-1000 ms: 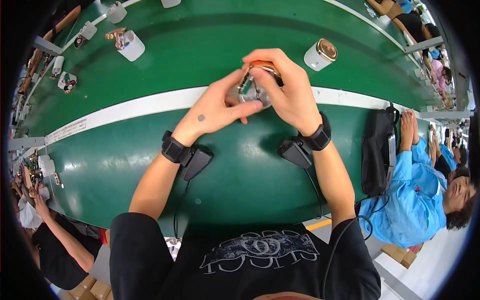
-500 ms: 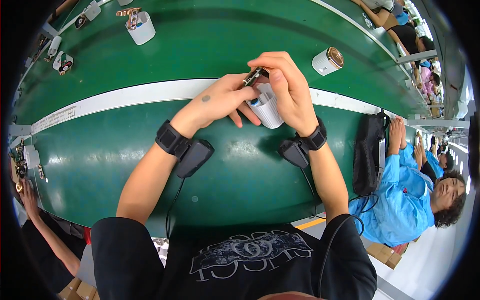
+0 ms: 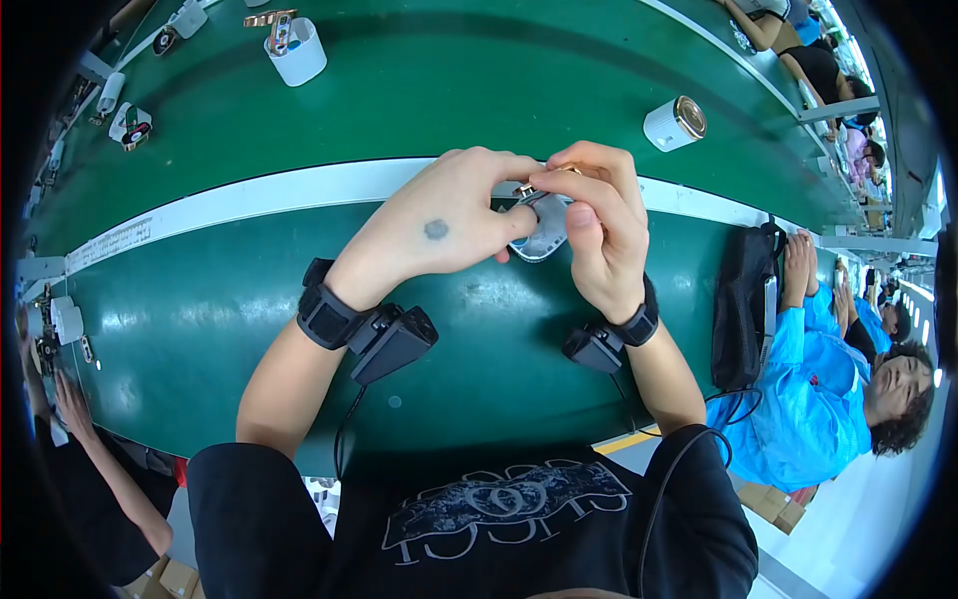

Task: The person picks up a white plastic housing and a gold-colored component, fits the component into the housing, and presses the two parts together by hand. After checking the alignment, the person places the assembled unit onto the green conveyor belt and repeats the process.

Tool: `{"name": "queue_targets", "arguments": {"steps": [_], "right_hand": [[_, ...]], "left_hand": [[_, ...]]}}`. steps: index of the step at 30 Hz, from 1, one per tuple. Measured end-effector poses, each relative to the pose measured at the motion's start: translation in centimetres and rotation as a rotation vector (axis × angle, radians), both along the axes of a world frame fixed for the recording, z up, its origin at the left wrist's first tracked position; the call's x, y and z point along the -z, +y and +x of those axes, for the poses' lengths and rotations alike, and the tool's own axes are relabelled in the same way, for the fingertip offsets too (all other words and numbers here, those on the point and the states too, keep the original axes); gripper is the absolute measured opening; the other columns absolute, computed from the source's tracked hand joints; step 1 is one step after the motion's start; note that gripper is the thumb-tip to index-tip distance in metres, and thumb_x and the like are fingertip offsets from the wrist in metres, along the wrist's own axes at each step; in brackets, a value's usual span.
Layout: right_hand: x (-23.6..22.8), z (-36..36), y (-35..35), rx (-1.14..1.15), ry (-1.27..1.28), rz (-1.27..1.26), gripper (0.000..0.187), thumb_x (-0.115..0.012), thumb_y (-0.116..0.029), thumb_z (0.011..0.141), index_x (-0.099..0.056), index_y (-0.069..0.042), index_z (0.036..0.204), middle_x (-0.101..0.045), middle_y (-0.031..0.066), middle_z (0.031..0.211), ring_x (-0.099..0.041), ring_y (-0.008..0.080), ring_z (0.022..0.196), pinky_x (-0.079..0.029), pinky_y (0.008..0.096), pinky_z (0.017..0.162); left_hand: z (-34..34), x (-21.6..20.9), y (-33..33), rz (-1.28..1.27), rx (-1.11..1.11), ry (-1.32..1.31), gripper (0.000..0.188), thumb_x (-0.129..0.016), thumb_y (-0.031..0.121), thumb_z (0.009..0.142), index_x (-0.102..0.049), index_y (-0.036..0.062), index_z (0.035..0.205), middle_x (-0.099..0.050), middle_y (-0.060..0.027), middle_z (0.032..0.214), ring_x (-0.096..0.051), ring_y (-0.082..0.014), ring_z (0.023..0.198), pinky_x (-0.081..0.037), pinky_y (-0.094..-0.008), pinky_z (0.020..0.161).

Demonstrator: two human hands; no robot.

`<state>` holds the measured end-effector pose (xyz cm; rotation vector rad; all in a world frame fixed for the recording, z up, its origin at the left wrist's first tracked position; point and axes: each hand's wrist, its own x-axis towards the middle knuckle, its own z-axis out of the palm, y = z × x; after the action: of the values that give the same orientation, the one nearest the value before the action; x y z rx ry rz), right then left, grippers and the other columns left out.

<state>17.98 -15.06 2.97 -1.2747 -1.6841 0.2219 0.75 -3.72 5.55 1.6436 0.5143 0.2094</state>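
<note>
In front of me, over the white strip, both hands close around a small white housing (image 3: 542,240), tilted so that a greyish face or opening shows. My left hand (image 3: 439,215) has its thumb against the housing's rim, and its fingers reach over the far side. My right hand (image 3: 609,220) bends its fingers over a copper-coloured part (image 3: 526,189) at the housing's far edge. Fingers hide most of that part, so I cannot tell whether it is attached. Black straps with small black devices sit on both wrists.
A white cylinder with a copper-coloured lid (image 3: 677,124) lies beyond my right hand. A white housing with copper-coloured parts (image 3: 297,60) stands far left. A black bag (image 3: 743,304) rests at the right edge, beside a person in blue (image 3: 783,394). Another person's arm (image 3: 120,469) is at left.
The housing has tipped, showing its greyish face instead of its ribbed side. My left hand has rolled over it, back upward. The dark circuit piece seen between my fingers is now hidden.
</note>
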Motion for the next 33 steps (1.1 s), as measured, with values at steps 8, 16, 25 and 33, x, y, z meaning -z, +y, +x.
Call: {"name": "queue_targets", "arguments": {"steps": [8,16,25,33], "right_hand": [[0.5,0.0,-2.4,0.057,-0.026,-0.103,0.031,-0.058,-0.027,0.105,-0.071,-0.001,0.116,-0.06,0.0174,0.126,-0.065,0.0253,0.104,-0.054,0.0355,0.085],[0.7,0.6,-3.8,0.15,-0.044,-0.021,0.035,-0.067,-0.024,0.096,-0.067,0.003,0.119,-0.065,0.018,0.121,-0.065,0.0269,0.104,-0.055,0.0368,0.085],[0.5,0.4,-4.1,0.146,-0.314,0.145,0.03,-0.069,-0.017,0.089,-0.069,0.003,0.111,-0.069,0.0178,0.108,-0.065,0.0308,0.099,-0.054,0.0373,0.083],[0.3,-0.2,-3.8,0.153,-0.363,0.141,0.03,-0.07,-0.017,0.088,-0.069,0.003,0.109,-0.068,0.0177,0.107,-0.065,0.0299,0.097,-0.054,0.0372,0.082]], "left_hand": [[0.8,1.3,-0.8,-0.095,0.074,-0.014,0.036,-0.056,0.014,0.092,-0.067,0.001,0.124,-0.071,-0.0121,0.093,-0.072,-0.0174,0.066,-0.056,-0.0295,0.06],[1.5,3.1,-1.9,-0.31,0.122,0.001,0.037,-0.056,0.022,0.102,-0.061,0.0011,0.133,-0.07,-0.0111,0.108,-0.073,-0.0169,0.07,-0.058,-0.0274,0.063],[0.7,4.3,-1.4,-0.274,0.249,-0.145,0.049,-0.074,0.025,0.095,-0.06,0.0019,0.136,-0.068,-0.0136,0.121,-0.071,-0.0179,0.075,-0.058,-0.0289,0.069],[0.5,4.6,-1.3,-0.223,0.256,-0.166,0.051,-0.079,0.014,0.087,-0.059,0.0045,0.134,-0.071,-0.0073,0.101,-0.068,-0.0126,0.073,-0.053,-0.0271,0.066]]}}
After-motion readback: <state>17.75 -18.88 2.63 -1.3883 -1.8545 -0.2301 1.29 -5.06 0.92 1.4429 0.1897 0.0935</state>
